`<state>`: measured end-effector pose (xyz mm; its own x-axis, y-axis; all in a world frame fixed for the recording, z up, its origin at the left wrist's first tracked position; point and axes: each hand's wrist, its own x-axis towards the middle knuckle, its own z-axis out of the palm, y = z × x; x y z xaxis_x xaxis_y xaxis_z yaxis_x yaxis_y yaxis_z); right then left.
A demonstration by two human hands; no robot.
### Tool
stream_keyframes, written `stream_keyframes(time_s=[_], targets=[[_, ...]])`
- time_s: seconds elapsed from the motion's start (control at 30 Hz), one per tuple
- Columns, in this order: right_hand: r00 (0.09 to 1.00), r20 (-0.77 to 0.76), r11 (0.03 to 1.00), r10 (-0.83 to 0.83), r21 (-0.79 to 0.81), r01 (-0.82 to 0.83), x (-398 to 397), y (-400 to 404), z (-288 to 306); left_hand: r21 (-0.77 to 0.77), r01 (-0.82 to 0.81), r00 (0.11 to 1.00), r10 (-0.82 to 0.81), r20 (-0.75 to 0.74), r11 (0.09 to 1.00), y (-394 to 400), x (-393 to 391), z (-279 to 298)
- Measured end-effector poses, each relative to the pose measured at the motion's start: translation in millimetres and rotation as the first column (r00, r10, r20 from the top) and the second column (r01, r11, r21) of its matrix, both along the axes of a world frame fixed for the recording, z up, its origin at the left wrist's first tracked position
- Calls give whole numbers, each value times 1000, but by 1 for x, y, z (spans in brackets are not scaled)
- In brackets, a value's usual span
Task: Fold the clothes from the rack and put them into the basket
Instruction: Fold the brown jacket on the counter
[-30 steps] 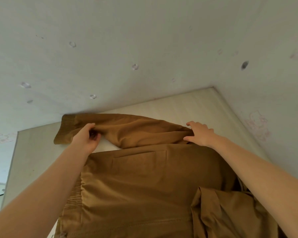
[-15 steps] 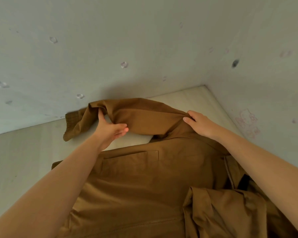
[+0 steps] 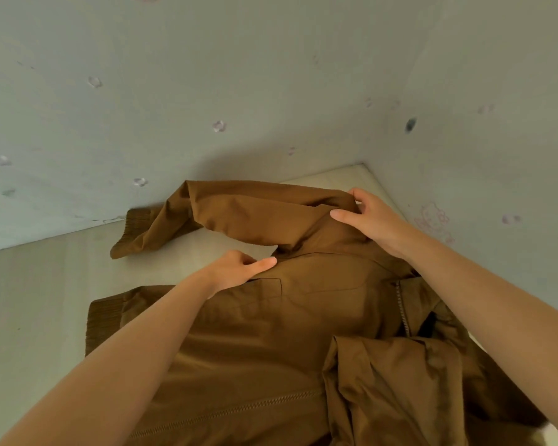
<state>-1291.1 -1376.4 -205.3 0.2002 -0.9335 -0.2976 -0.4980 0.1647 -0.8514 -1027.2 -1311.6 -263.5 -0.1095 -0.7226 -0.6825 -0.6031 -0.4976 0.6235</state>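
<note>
A brown zip jacket (image 3: 271, 336) lies spread on a pale table (image 3: 39, 284) set in a wall corner. Its far sleeve (image 3: 255, 214) is lifted off the table and arches to the left, the ribbed cuff (image 3: 132, 233) still touching the surface. My right hand (image 3: 368, 217) pinches the fabric at the shoulder end of that sleeve, thumb on the near side and fingers over the ridge. My left hand (image 3: 236, 268) rests on the jacket body just below the armpit, one finger stretched out along the fabric. The other sleeve (image 3: 393, 381) lies bunched over the jacket at the lower right.
Pale walls (image 3: 271, 91) with faint stickers close in right behind and to the right of the table. Bare table surface shows left of the jacket. No rack or basket is in view.
My left hand has let go of the sleeve and dropped to the jacket body by the armpit. My right hand has closed on the shoulder and raised the sleeve, and the cuff slid right.
</note>
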Motion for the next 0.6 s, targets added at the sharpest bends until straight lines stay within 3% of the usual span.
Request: stream_keyframes(time_s=[0.13, 0.3, 0.43, 0.53, 0.6], targets=[[975, 208, 997, -72, 47, 64, -9, 22, 31, -77, -98, 982, 85, -166, 992, 9, 0, 7], [955, 261, 989, -144, 1, 149, -37, 57, 52, -333, -236, 960, 165, -226, 913, 54, 4, 28], [988, 102, 994, -113, 17, 112, -61, 101, 45, -512, -26, 997, -11, -70, 858, 111, -5, 32], [987, -158, 999, 5, 34, 1, -85, 138, 24, -577, 179, 983, -126, 131, 797, 152, -10, 21], [938, -331, 993, 101, 86, -76, -100, 164, 6, -577, 329, 943, -234, 236, 747, 177, -14, 11]])
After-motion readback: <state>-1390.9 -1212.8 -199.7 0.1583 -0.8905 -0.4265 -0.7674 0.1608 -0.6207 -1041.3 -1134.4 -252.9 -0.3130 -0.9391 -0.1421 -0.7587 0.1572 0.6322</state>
